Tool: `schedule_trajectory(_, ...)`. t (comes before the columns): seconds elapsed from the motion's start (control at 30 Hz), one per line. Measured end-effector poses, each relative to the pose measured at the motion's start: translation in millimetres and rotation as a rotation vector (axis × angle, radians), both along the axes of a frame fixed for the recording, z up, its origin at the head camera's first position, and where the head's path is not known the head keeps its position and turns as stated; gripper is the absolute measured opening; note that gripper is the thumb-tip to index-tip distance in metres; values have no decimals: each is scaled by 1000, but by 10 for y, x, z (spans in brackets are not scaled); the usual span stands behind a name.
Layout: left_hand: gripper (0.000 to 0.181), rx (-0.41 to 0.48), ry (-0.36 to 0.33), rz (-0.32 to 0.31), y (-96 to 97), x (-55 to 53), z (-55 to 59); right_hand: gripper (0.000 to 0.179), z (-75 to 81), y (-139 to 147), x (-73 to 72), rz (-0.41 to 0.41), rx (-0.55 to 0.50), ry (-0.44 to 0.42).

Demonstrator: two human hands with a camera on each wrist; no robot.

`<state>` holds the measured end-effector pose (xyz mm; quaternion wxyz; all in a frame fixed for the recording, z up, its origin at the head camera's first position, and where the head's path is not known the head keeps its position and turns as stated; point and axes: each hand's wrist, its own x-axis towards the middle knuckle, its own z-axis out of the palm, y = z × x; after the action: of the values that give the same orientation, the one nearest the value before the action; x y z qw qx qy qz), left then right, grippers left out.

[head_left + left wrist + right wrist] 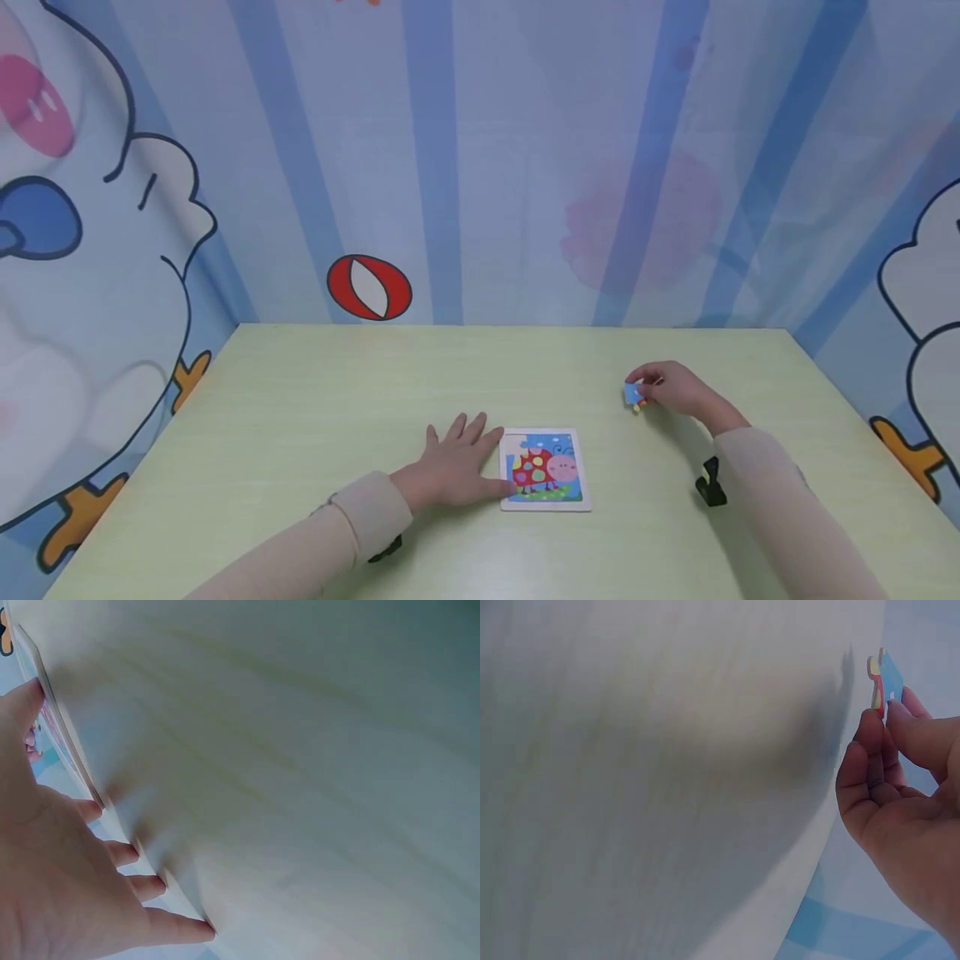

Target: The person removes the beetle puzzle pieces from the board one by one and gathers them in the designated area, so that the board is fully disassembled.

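Note:
A square jigsaw puzzle point(561, 492) with a pale frame lies on the table, showing a red spotted ladybug on blue and green. Its upper left corner shows a white patch. My left hand point(457, 468) spreads over the puzzle's left side, thumb on the lower left of the picture and a fingertip at the upper left corner. In the left wrist view, the other fingertips reach the tabletop beside the frame point(71, 742). To the right and farther back, my right hand point(675, 389) pinches a blue puzzle piece point(891, 679) with red and yellow edges, held above the table.
The pale wooden table point(337, 375) ends at a blue striped backdrop point(495, 167). Printed cartoon figures cover the side walls. A red and white ball point(370, 287) is printed on the backdrop. Black straps with small mounts point(711, 483) sit at the wrists.

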<state>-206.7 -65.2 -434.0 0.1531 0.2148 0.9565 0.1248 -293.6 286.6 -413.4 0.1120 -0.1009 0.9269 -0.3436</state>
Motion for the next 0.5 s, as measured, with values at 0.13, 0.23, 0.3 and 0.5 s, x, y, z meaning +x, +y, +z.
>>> schedule_trajectory(0.13, 86, 0, -7, 0, 4, -5, -14, 23, -52, 17, 1, 14, 14, 9)
schedule_trajectory(0.23, 86, 1, -11, 1, 7, -6, -19, 23, -73, 29, 4, 24, 18, 9)
schedule_trajectory(0.3, 86, 0, -9, 2, 8, -6, -17, 23, -79, 33, 2, 21, 20, 3)
schedule_trajectory(0.5, 86, -5, -1, 3, 7, 0, 2, 23, -81, 44, -5, 38, 57, 5)
